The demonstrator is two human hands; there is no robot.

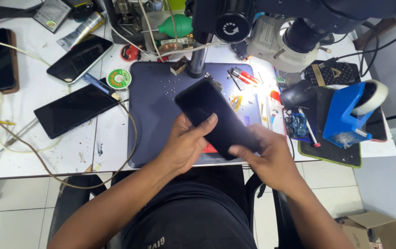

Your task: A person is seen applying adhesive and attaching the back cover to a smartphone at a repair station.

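Phone (214,117), dark and glossy, is held in both hands above the near edge of the blue mat (154,106). Its long axis runs on a diagonal, from the far-left end over the mat down to the near-right end by the right hand (267,157).

The left hand (184,143) grips the phone's near-left long edge, fingers curled under it and thumb (207,122) laid across the face, so this hand is closed on the body about midway along. The right hand is blurred; its fingers look wrapped over the near-right end, touching it, though how tightly they close cannot be told. So the phone stretches away from both palms toward far left, with its far end free of any finger. The left hand is nearer that free end.

A microscope (295,37) hangs over the mat's far right side. Two more phones (79,59) lie on the table to the left, well apart, beside a solder spool (118,78). A blue tape dispenser (348,115) stands to the right.
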